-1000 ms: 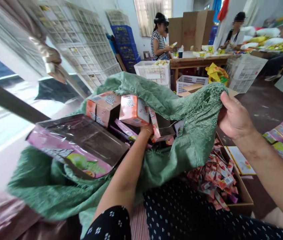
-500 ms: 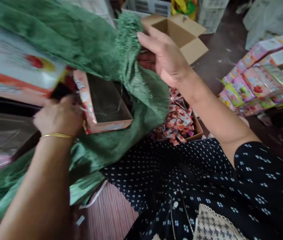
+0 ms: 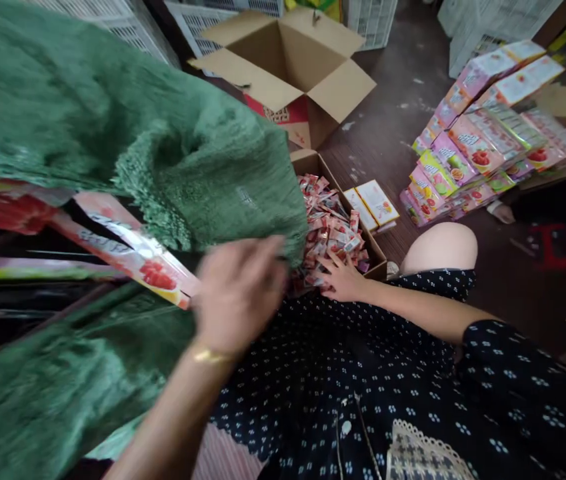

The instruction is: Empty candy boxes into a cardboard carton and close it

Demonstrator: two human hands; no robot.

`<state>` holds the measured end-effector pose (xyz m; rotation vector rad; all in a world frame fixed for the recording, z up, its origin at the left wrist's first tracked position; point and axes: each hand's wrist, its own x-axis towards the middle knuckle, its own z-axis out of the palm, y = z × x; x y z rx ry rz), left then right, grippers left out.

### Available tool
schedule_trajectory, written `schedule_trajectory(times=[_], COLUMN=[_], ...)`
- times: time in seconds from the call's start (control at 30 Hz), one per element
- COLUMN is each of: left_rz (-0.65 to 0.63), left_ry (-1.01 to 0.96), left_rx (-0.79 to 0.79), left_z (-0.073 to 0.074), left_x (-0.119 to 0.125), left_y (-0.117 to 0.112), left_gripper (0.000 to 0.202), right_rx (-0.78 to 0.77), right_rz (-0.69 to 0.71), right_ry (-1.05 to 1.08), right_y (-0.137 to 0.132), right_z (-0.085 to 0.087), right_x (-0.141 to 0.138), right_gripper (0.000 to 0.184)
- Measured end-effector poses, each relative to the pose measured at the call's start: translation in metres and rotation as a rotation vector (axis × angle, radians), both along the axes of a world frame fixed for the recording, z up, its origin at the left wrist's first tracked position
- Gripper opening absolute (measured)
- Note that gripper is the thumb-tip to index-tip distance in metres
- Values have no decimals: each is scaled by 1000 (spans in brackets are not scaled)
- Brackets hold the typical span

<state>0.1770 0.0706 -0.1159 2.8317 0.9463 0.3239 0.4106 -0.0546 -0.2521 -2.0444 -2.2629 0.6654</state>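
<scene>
My left hand, with a gold bangle at its wrist, is smeared by motion beside the end of a pink fruit-printed box. Whether its fingers touch that box is unclear. Part of the box is covered by a green woven sack, whose frayed mouth gapes around it and other printed boxes. Fingers apart, my right hand rests on small pink sachets heaped in a cardboard carton. The sack hides the carton's left side.
Beyond the sack stands an open cardboard box with raised flaps. White-and-yellow cartons lie beside the sachets. Stacked fruit-printed boxes stand at the right, near another person's hand. White plastic crates line the back.
My right hand has let go of the sack's mouth and come down onto the sachets. My left hand has moved right, out of the sack's opening. The sack's edge has dropped over the boxes.
</scene>
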Motion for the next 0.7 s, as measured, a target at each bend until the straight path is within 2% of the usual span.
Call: schedule_trajectory(times=[0.03, 0.07, 0.1, 0.17, 0.27, 0.4, 0.5, 0.6, 0.67, 0.7], left_rz=[-124, -243, -242, -153, 48, 126, 213, 455, 664, 727], left_ry=[87, 203, 283, 396, 477, 630, 729, 732, 669, 616], left_rx=[-9, -25, -17, 38, 131, 76, 170, 316, 374, 399], left_z=[-8, -17, -27, -41, -45, -22, 2, 32, 56, 68], left_x=[28, 51, 69, 85, 74, 34, -7, -56, -86, -99], left_y=[-7, -8, -4, 13, 42, 62, 86, 122, 143, 150], left_gripper=[53, 59, 68, 81, 65, 64, 60, 57, 54, 53], right_rx=[0, 1, 0, -20, -62, -32, -3, -16, -27, -33], right_rz=[14, 16, 11, 6, -15, -31, -33, -41, -41, -39], right_ry=[-58, -101, -134, -175, -189, -186, -178, -143, -123, -116], right_y=[4, 11, 20, 39, 57, 55, 49, 47, 44, 42], right_z=[-11, -21, -28, -38, -47, -55, -53, -43, -34, -30], right_x=[-1, 0, 1, 7, 13, 14, 13, 12, 12, 13], right_gripper=[70, 68, 66, 64, 64, 69, 73, 77, 81, 83])
